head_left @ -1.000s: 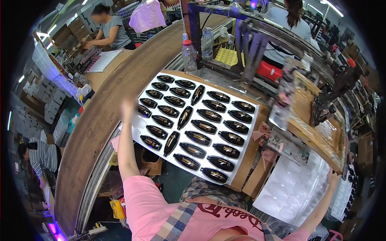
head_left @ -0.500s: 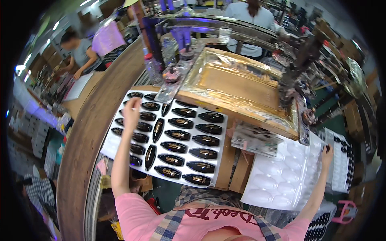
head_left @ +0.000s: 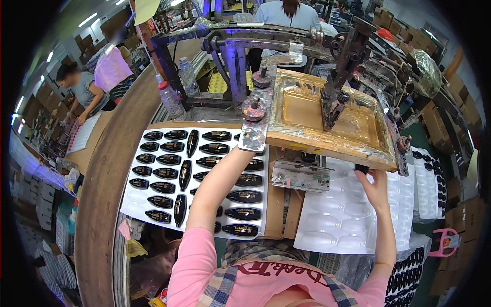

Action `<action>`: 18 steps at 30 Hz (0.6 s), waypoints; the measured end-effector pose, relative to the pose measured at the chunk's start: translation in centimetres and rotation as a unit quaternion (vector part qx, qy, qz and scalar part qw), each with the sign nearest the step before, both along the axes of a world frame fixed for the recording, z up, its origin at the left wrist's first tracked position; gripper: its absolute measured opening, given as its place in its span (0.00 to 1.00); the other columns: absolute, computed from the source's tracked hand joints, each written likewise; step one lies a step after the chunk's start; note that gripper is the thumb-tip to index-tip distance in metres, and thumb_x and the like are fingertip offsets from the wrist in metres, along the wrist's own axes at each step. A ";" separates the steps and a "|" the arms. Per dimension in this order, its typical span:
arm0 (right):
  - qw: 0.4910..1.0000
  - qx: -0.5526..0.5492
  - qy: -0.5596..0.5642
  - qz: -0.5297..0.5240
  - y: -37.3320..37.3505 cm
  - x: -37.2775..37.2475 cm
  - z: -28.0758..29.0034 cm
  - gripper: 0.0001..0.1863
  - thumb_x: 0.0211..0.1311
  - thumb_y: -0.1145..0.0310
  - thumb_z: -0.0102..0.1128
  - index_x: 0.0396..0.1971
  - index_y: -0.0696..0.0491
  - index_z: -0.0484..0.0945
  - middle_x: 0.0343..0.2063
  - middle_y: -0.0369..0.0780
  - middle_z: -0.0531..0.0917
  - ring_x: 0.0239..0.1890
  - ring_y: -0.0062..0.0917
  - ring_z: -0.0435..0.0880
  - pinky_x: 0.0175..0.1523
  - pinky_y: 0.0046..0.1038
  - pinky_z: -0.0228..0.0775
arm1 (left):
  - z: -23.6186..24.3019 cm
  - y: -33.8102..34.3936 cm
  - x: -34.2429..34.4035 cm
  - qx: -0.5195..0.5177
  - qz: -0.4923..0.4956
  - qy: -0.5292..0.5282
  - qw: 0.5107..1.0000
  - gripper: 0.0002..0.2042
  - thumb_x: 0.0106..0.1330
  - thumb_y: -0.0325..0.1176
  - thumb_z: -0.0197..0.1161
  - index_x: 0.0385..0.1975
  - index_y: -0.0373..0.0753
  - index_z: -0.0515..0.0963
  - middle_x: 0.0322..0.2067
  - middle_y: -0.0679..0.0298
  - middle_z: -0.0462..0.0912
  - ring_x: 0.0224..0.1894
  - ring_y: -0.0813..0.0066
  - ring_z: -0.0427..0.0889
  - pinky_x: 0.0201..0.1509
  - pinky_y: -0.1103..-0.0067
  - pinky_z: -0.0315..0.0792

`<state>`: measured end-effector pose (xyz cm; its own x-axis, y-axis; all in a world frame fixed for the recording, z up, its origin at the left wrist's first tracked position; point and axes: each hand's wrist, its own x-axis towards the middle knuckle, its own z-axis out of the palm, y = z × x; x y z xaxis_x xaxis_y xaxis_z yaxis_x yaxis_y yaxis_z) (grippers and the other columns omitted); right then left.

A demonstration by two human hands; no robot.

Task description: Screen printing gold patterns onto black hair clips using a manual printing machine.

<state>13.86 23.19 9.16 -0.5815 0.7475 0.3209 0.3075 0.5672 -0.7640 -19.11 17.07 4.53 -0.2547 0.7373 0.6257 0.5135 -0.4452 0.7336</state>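
**Glossy black shells, gold-marked, at a screen-printing bench**

Right hand (head_left: 377, 190): thumb and fingers appear pinched on 1 black piece (head_left: 361, 168), right of centre, at the lower edge of the wood-framed printing screen (head_left: 348, 153), which partly hides it.

Left hand: out of sight behind the press; you cannot tell its grip. Your left forearm (head_left: 215, 189) crosses the shell tray.

Stock: black oval shells (head_left: 184, 175) in rows on a white tray (head_left: 134, 202), left of centre; 1 moulded translucent tray (head_left: 312, 233), right of centre.

Handling (judged): light, stiff, probably plastic; slick gloss, easily smudged. Take each shell by its edges or tapered ends, off the gold marking.

Surface: brown cardboard (head_left: 275, 225) under the shell tray; a paint-spattered metal fixture (head_left: 302, 176) just below the screen; a curved brown wooden counter (head_left: 97, 194) down the left.

Room: crowded workshop; red-capped bottle (head_left: 171, 102), upper left; pink stool (head_left: 445, 243), lower right; 1 co-worker in grey (head_left: 84, 92), upper left; 1 in light blue (head_left: 286, 23), top centre.
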 end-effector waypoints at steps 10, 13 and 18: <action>0.984 0.070 -0.120 0.114 -1.7 -10.3 -1.0 0.23 0.49 0.55 0.60 0.40 0.56 0.72 0.36 0.46 0.76 0.42 0.36 0.72 0.48 0.29 0.61 | 2.2 -10.3 -6.4 -0.044 0.027 -0.298 0.953 0.10 0.57 0.29 0.57 0.37 0.35 0.75 0.32 0.66 0.79 0.33 0.83 0.75 0.38 0.86 0.69; 0.979 0.014 -0.147 0.140 -2.1 -9.7 -0.4 0.23 0.49 0.59 0.59 0.42 0.58 0.70 0.39 0.46 0.75 0.44 0.35 0.71 0.50 0.30 0.59 | -1.1 -19.0 -11.6 -0.054 0.161 -0.286 0.943 0.10 0.57 0.27 0.57 0.39 0.34 0.73 0.34 0.64 0.78 0.33 0.85 0.74 0.37 0.88 0.68; 0.984 0.104 -0.145 0.021 0.1 -3.3 -3.1 0.23 0.54 0.63 0.55 0.47 0.61 0.66 0.43 0.47 0.73 0.47 0.34 0.71 0.52 0.30 0.59 | -5.4 -35.4 -17.8 -0.035 0.434 -0.217 0.874 0.10 0.57 0.28 0.57 0.37 0.33 0.72 0.31 0.62 0.78 0.32 0.81 0.76 0.35 0.87 0.69</action>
<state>10.59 23.28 6.05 -0.7000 0.6564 0.2812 0.4677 0.7190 -0.5140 -36.92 -18.28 -0.85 -0.9389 0.1810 0.2926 0.3021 0.0265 0.9529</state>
